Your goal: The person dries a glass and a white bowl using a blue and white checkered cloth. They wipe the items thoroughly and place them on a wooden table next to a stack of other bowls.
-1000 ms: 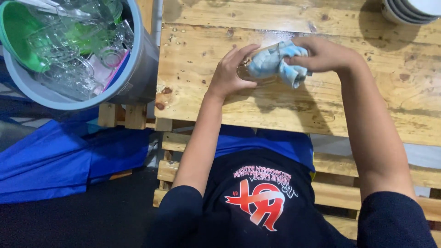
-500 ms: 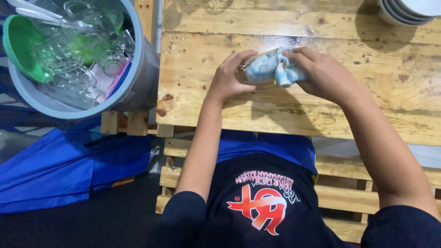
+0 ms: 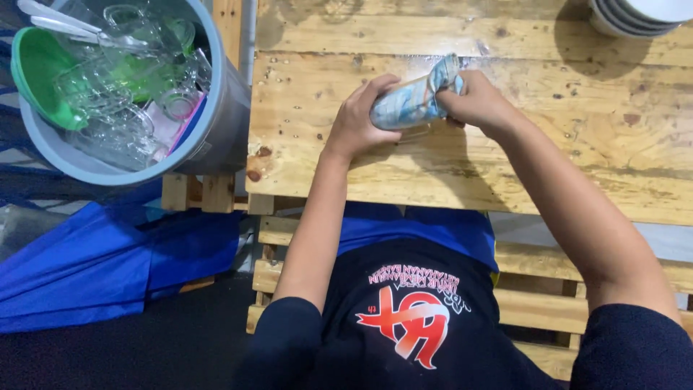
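A drinking glass (image 3: 404, 105) is clasped by the left hand (image 3: 357, 123) above the wooden tabletop (image 3: 505, 159), while a light-blue cloth (image 3: 442, 76) is pinched against the glass by the right hand (image 3: 480, 105).

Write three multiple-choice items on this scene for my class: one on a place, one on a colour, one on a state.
1. Where is the grey bucket?
A. left of the wooden table
B. on the table
C. behind the person

2. What colour is the bowl in the bucket?
A. red
B. green
C. yellow

3. What are both hands doing?
A. resting flat
B. hanging free
C. gripping a glass stuffed with a pale blue cloth

Answers: 1 A, it stands past the table's left edge. 2 B, its rim is bright green. 3 C, left hand and right hand close on it.
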